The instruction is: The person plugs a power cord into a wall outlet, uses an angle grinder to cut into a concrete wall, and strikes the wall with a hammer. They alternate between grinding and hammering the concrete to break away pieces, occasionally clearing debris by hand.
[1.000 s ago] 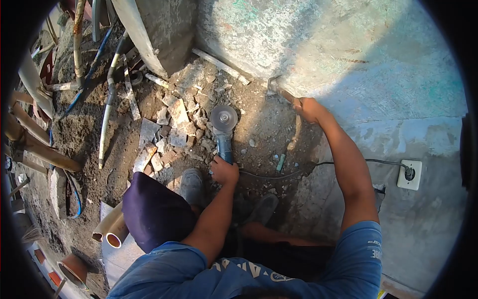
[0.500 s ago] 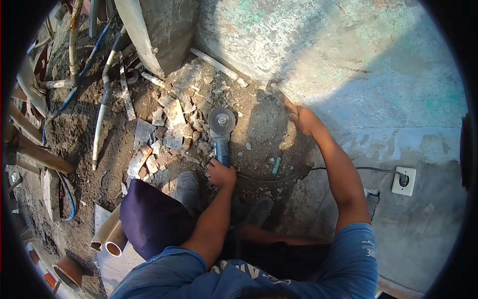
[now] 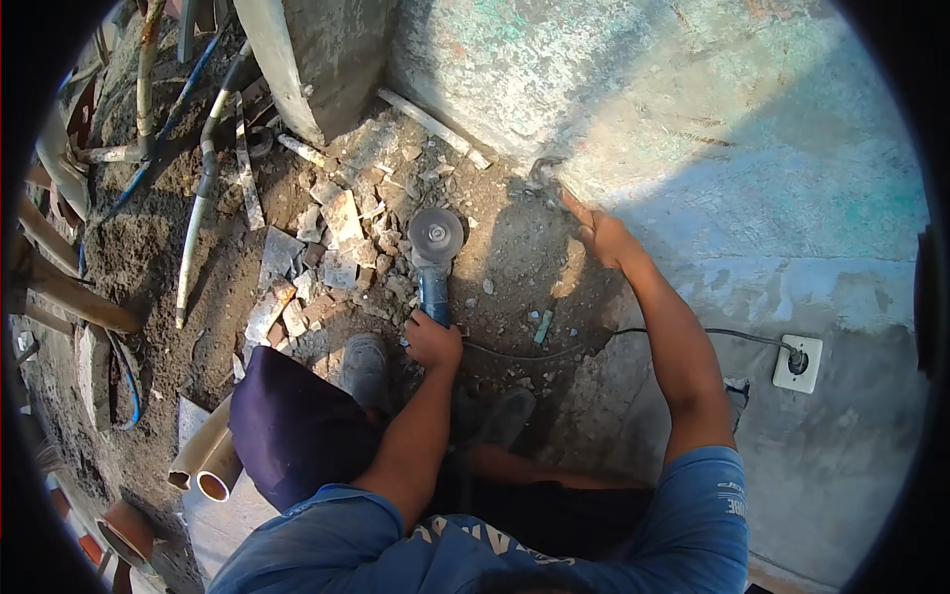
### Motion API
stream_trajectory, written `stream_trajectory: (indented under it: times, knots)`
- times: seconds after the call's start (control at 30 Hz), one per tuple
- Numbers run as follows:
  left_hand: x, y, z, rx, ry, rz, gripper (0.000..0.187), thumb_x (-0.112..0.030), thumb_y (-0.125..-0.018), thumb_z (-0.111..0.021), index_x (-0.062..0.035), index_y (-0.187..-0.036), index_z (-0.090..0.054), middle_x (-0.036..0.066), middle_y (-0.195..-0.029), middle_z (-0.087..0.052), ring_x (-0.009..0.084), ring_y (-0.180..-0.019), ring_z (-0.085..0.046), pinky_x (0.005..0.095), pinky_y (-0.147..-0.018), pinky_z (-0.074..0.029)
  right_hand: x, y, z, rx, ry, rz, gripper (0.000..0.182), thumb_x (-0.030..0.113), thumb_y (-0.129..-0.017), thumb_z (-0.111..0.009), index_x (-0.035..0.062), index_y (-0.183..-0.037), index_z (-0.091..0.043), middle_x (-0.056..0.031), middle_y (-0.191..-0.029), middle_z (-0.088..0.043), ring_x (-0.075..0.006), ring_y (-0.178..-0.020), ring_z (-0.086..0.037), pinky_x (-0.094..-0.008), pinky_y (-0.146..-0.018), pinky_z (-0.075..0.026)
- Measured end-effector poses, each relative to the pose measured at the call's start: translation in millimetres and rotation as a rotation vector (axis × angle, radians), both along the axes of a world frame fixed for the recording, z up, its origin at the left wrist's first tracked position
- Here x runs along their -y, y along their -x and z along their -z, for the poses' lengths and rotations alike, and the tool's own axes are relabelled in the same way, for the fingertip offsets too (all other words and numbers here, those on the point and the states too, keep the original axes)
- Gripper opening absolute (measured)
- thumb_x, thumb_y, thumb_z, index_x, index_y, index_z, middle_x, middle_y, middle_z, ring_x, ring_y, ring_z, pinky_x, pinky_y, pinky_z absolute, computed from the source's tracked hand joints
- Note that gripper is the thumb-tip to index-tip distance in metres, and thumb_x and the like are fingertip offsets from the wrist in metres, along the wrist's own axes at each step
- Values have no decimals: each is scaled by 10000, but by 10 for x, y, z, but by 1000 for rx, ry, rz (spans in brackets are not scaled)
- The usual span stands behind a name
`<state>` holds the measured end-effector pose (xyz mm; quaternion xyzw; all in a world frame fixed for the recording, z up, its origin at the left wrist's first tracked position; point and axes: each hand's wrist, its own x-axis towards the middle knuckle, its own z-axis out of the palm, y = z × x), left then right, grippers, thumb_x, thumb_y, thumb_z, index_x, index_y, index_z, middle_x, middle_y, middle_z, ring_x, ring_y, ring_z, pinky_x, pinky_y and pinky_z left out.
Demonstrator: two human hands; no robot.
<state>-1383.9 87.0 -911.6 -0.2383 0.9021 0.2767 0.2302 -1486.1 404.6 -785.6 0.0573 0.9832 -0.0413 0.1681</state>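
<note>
My left hand (image 3: 433,342) is wrapped round the blue body of an angle grinder (image 3: 433,287). The grinder's round grey disc (image 3: 435,235) faces up above the dirt, pointing away from me. My right hand (image 3: 606,238) reaches out to the base of the wall (image 3: 643,129). Its index finger seems stretched towards a small grey curved piece (image 3: 544,170) at the wall's foot; the other fingers look folded. I cannot make out whether the fingertip touches that piece. A dark power cord (image 3: 554,354) runs from near the grinder to a wall socket (image 3: 798,364).
Broken tile and rubble (image 3: 341,223) cover the dirt left of the grinder. Pipes (image 3: 203,188) stick out at the left, with cut pipe pieces (image 3: 220,468) by my left side. A concrete slab (image 3: 327,59) leans at the back. My shoe (image 3: 364,371) rests near the rubble.
The whole view has shifted slightly left. My left hand still holds the grinder, and my right hand stays beside the wall's base with little movement.
</note>
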Motion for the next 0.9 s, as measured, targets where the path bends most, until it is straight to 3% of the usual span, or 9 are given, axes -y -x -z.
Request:
stream_trajectory:
  times: [0.1,0.27,0.37,0.43,0.5,0.63,0.8,0.83,0.9]
  knots:
    - [-2,2,17,-3,2,2,560,-221,-701,-752,-48,-1141,-452,152,-1109,-515,331,-1069,-539,498,-862,-453,408,319,-628,140,-112,133,374,345,-946,-514,15,-1122,-532,-268,-966,-641,-437,-906,-615,-483,-773,-499]
    - [-31,13,52,-2,14,-2,559,-222,-704,-752,-47,-1142,-452,151,-1109,-515,332,-1068,-540,494,-861,-456,1118,451,-1301,-383,243,235,389,347,-941,-536,7,-1129,-511,-286,-877,-632,-462,-847,-615,-500,-716,-468]
    - [-46,53,40,-25,11,-13,556,-221,-706,-753,-48,-1140,-451,151,-1108,-516,333,-1065,-542,494,-860,-457,1083,221,-788,-467,388,373,375,316,-941,-538,2,-1143,-501,-288,-868,-630,-466,-857,-615,-506,-728,-463]
    - [-8,38,20,-2,-15,4,554,-222,-707,-754,-49,-1138,-451,151,-1105,-517,333,-1061,-544,496,-858,-457,509,-177,-30,-219,47,148,372,308,-941,-528,-6,-1141,-510,-292,-899,-633,-467,-903,-608,-508,-779,-469]
    - [18,66,1,-11,-6,2,553,-222,-708,-754,-50,-1138,-451,152,-1103,-517,333,-1057,-545,496,-856,-456,387,-261,20,22,-60,196,365,307,-940,-521,-10,-1121,-524,-295,-935,-633,-469,-945,-598,-508,-830,-467]
    - [-23,40,11,-2,-8,-3,557,-226,-708,-756,-52,-1139,-449,151,-1107,-515,335,-1060,-543,498,-854,-454,632,-40,-598,41,-27,200,360,315,-942,-516,-15,-1087,-529,-298,-903,-630,-461,-898,-611,-501,-767,-472]
    - [-34,11,31,-3,17,4,557,-229,-709,-753,-50,-1140,-448,151,-1118,-509,336,-1068,-535,498,-859,-449,1149,65,-868,-556,411,402,344,303,-945,-520,-18,-1068,-492,-291,-806,-617,-467,-750,-608,-506,-640,-439]
    - [-42,34,14,0,9,0,554,-228,-711,-750,-49,-1139,-448,152,-1121,-508,336,-1071,-533,498,-861,-448,1123,-28,-676,-558,463,416,332,293,-949,-514,-9,-1084,-483,-277,-786,-614,-474,-767,-609,-516,-659,-443]
    - [-39,36,32,-8,-1,-3,550,-227,-713,-747,-49,-1138,-448,153,-1120,-508,336,-1070,-532,498,-862,-447,681,-395,166,-508,181,246,329,285,-948,-512,-7,-1097,-488,-265,-764,-609,-467,-799,-620,-522,-682,-453]
